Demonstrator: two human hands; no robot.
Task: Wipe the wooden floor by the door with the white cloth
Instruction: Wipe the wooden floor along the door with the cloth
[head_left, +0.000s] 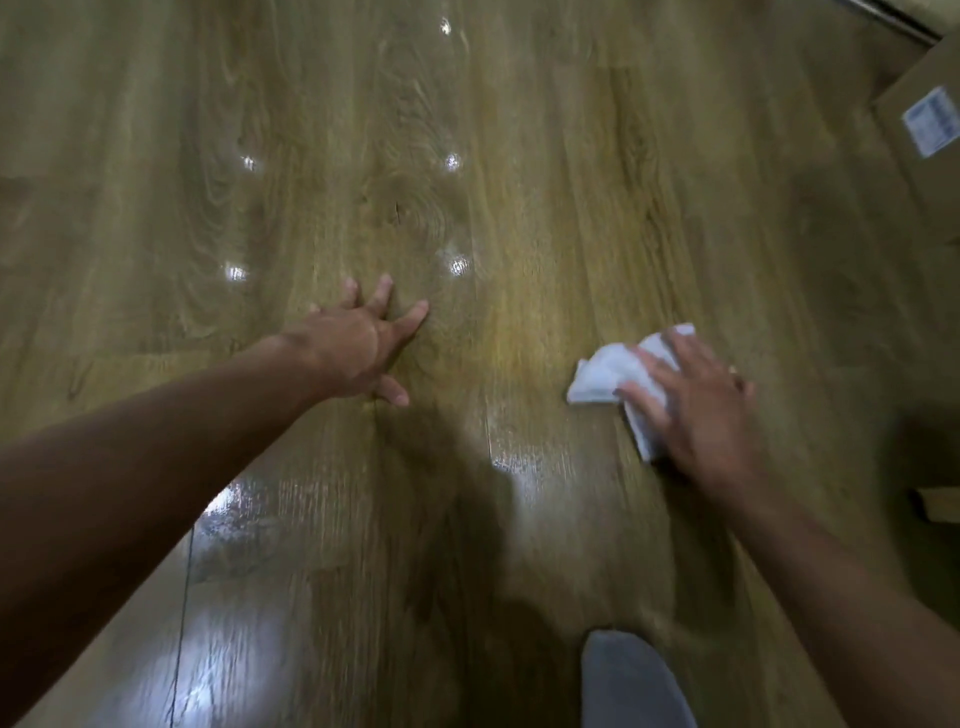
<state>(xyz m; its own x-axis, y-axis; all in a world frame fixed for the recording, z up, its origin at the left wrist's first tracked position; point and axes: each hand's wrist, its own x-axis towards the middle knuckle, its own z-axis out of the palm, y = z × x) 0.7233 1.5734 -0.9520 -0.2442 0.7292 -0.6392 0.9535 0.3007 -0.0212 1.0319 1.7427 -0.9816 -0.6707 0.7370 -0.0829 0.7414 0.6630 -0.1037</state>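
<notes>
In the head view the only writing is on one white label (932, 122) with blue print, stuck on the single cardboard box (930, 202) at the upper right edge. It is too blurred for you to read.

You have one white cloth (602, 374), lying crumpled on the wooden floor (519, 156) right of centre. Its visible part stretches from lower left to upper right of the frame, and the rest is hidden under your hand, so its true long axis cannot be told.

Your right hand (696, 405) lies flat on the cloth, fingers straight and slightly spread, pressing it down. Your left hand (358, 345) is at centre, palm down on the bare boards, fingers splayed wide apart.

One grey shape (628, 680) sits at the bottom edge.
</notes>
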